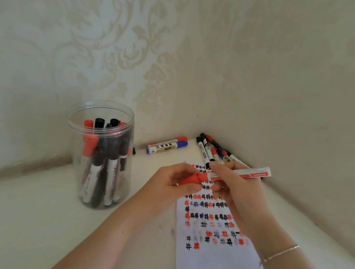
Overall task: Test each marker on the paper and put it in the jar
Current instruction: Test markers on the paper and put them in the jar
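I see both hands over the paper (216, 267), near the tabletop's far corner. Right hand (239, 194) grips the red marker (241, 172) by its white barrel, tail tilted up to the right. Left hand (174, 182) pinches the red cap (190, 179) at the marker's tip end. Jar (99, 157) stands left, near the back edge, holding red and black markers. Loose markers (212, 151) lie in the far corner; two more (166, 146) along the back edge.
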The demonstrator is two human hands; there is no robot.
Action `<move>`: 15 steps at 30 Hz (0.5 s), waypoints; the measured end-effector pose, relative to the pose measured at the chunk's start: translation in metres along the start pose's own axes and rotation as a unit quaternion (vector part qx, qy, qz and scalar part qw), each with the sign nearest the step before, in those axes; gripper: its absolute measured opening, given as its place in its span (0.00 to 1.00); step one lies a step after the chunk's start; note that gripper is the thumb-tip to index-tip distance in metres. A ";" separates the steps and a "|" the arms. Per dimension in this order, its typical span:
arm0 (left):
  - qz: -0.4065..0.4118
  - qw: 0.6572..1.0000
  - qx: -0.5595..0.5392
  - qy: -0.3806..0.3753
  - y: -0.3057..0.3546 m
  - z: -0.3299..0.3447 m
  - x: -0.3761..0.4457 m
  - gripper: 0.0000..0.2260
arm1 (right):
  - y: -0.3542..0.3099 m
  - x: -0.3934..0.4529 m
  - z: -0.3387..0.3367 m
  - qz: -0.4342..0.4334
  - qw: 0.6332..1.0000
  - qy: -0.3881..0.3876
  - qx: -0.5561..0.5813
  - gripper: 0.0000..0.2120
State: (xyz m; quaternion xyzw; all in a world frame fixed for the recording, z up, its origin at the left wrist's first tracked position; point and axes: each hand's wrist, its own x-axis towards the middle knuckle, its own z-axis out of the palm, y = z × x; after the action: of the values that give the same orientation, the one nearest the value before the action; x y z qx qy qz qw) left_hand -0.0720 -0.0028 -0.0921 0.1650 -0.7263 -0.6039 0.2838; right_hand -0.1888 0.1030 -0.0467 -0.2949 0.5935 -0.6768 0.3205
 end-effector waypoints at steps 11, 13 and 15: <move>-0.066 0.991 -0.117 -0.020 0.004 -0.004 0.001 0.05 | -0.004 0.007 0.000 0.107 0.987 -0.109 0.055 0.15; -0.090 0.989 -0.117 0.020 0.003 -0.007 0.003 0.05 | -0.012 0.013 -0.001 0.080 0.996 -0.029 0.039 0.15; -0.098 0.992 -0.067 0.043 0.005 -0.007 0.003 0.09 | -0.015 0.021 -0.002 -0.015 0.985 0.062 -0.158 0.09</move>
State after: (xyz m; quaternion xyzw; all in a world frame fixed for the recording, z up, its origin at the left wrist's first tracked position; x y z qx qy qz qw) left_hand -0.0695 -0.0086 -0.0861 0.2418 -0.6516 -0.6683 0.2651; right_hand -0.2046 0.0889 -0.0315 -0.3082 0.7072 -0.5963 0.2220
